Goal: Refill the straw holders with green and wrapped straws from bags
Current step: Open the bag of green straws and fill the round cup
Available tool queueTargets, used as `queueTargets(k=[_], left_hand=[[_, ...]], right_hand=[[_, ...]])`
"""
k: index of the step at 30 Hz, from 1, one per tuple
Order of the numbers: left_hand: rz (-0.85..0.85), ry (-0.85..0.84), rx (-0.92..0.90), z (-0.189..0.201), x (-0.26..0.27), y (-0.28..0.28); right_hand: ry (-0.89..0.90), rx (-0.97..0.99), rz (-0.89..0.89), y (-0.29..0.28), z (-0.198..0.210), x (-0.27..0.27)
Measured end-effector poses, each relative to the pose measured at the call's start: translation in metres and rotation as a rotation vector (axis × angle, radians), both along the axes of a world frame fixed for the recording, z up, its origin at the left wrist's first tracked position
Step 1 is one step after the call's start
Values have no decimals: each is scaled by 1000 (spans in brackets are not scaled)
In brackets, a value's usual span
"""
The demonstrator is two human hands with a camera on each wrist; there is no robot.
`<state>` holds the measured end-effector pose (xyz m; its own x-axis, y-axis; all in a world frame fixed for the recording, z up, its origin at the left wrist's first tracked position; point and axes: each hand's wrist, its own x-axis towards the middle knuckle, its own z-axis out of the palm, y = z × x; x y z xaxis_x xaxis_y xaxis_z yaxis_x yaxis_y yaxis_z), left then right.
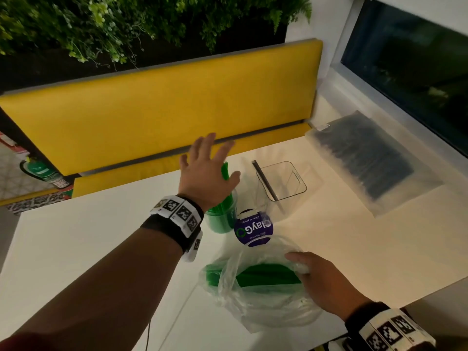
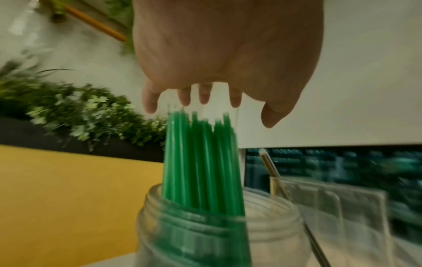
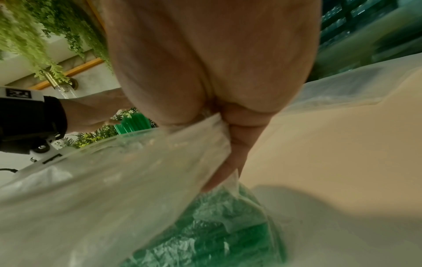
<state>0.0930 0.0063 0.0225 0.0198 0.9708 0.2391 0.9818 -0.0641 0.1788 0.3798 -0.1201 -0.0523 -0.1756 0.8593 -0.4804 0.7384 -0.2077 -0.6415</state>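
Left hand: the left hand [image 1: 206, 171] hangs over the round jar [image 2: 219, 233], fingers spread and straight, holding nothing; the left wrist view shows the fingertips [image 2: 204, 97] just above the straw tips, with a small gap between them.
Green straws in the jar: a bunch of green straws [image 2: 200, 162] stands upright in the round clear jar, leaning toward its left side; the tips rise well above the rim, directly under the spread hand.
Right hand: the right hand [image 1: 321, 279] pinches the thin plastic of the clear bag [image 1: 255, 295] at its right edge; in the right wrist view the film is gathered between thumb and fingers [image 3: 237, 144].
Bag of green straws: it lies on the near part of the white table [image 1: 101, 249], near of the jar, with more green straws showing through the film, left of the gripping hand.
Square holder: a clear square holder [image 1: 281, 181] stands just right of the jar with one dark straw [image 1: 266, 181] leaning in it.
Wrapped straws: a flat bag of dark wrapped straws [image 1: 367, 160] lies at the far right of the table, well apart from both hands.
Round label: a purple round label [image 1: 253, 230] sits between jar and bag.
Backdrop: a yellow bench back [image 1: 162, 105] runs along the far side.
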Motion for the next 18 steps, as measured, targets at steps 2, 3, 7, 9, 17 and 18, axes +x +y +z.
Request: queueTargets(k=[2, 3, 7, 9, 17, 18], left_hand=[[-106, 205, -111, -5, 6, 1], [-144, 265, -173, -9, 5, 3], [-119, 144, -149, -9, -8, 6], [-66, 99, -115, -9, -14, 4], [-595, -224, 70, 0, 69, -99], [-637, -179, -127, -17, 87, -119]], right_hand=[[-10, -9, 4, 0, 2, -1], [-23, -8, 15, 0, 3, -2], [-30, -4, 38, 0, 5, -2], [-36, -10, 31, -1, 8, -2], [-78, 19, 84, -2, 12, -6], [-76, 20, 76, -2, 15, -7]])
